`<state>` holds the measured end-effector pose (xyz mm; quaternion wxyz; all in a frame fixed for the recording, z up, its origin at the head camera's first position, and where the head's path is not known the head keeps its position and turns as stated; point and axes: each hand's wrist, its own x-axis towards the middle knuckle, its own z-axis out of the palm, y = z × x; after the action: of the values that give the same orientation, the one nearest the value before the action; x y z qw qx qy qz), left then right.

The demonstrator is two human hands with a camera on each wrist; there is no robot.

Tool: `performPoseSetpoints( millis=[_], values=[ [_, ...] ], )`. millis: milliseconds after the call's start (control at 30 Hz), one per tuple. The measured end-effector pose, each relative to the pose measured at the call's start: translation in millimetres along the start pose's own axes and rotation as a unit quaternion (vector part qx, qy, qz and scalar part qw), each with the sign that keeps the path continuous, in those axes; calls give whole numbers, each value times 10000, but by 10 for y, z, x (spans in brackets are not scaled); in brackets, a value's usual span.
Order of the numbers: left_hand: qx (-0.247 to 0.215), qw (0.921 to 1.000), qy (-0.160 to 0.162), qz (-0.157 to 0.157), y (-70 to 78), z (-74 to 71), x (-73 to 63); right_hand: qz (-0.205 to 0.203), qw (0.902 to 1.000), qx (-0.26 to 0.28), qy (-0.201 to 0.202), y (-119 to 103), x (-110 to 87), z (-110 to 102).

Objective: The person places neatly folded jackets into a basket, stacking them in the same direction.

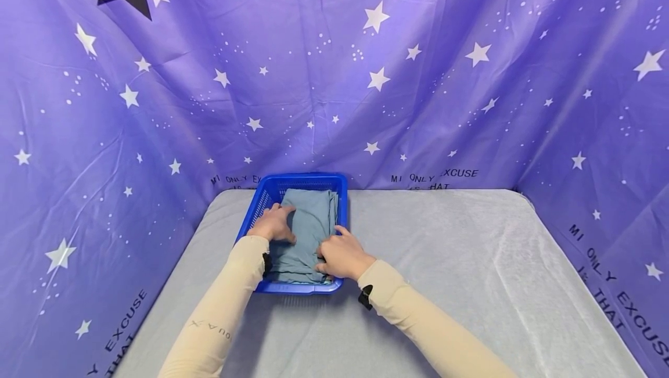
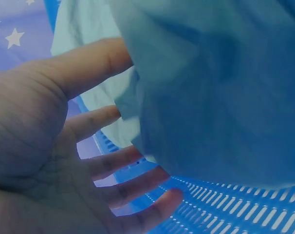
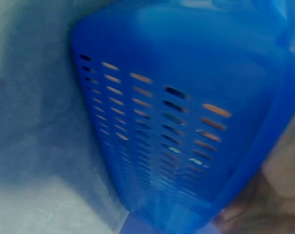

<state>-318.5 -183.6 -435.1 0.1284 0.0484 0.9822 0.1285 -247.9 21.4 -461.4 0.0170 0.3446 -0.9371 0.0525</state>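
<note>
A blue plastic basket (image 1: 313,289) with slotted walls holds a folded grey-blue cloth (image 1: 312,212), stacked in layers that nearly fill it. Over the basket's left side, my left hand (image 1: 274,224) reaches in with fingers spread along the cloth's left edge. The left wrist view shows the thumb and fingertips right at the hanging fabric (image 2: 211,97), with the slotted wall beneath. My right hand (image 1: 346,255) lies across the right rim, its fingers down between the cloth and the wall. In the right wrist view, skin shows through slots in the basket wall (image 3: 138,39); most fingers are hidden.
A pale grey covering (image 1: 444,273) spreads over the table, reaching well to the right of the basket. Behind and on both sides hangs a purple curtain (image 1: 313,93) with stars and printed words; the basket's far end stands close to it.
</note>
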Motion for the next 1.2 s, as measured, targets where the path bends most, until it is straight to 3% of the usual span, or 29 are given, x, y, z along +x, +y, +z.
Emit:
performPoseSetpoints(
  millis=[233, 467, 700, 967, 1200],
  values=[
    [-82, 9978, 505, 413, 45, -20, 43, -18, 9976, 300, 627, 33, -72, 42],
    [-172, 9960, 536, 691, 73, -28, 87, 29, 9948, 484, 900, 72, -89, 51],
    [-190, 9973, 250, 658, 2, -20, 106, 302, 9961, 635, 541, 152, -21, 9],
    [-275, 9974, -236, 630, -125, -49, 82, 835, 9952, 516, 44, 293, 222, 1],
    [-355, 9965, -592, 461, -179, -46, 64, 825, 9958, 299, -271, 322, 364, 18]
  ],
)
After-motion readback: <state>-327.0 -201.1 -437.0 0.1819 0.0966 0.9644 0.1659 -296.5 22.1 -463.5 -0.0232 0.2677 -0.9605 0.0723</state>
